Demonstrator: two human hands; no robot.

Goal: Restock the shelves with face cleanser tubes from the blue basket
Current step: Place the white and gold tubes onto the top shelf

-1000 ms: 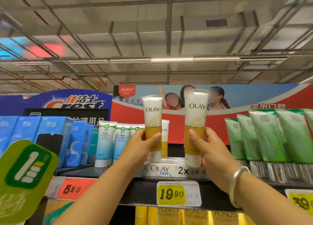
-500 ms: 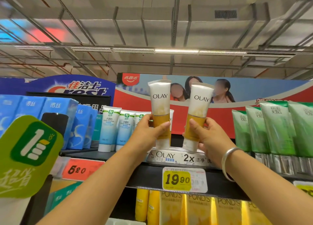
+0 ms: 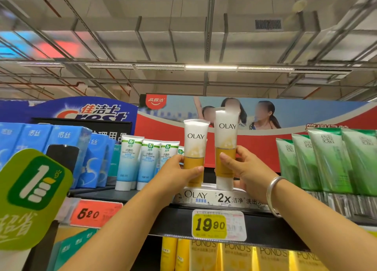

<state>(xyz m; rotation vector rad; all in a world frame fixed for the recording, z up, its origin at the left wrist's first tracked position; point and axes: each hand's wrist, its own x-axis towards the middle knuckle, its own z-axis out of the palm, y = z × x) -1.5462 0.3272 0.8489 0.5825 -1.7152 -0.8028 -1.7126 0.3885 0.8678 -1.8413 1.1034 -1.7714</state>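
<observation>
OLAY tubes stood upright at frame centre: the left hand (image 3: 179, 170) gripped one tube (image 3: 195, 148), the right hand (image 3: 247, 168) another (image 3: 226, 146), above an "OLAY 2x" shelf tray (image 3: 214, 197) and a yellow "19.90" price tag (image 3: 211, 226).

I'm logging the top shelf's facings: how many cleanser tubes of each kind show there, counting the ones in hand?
Olay tubes: 2, one in the left hand at, one in the right hand at
Blue-and-white tubes: 4, the last only a sliver
Green tubes: 4 in frame
Total: 10
</observation>
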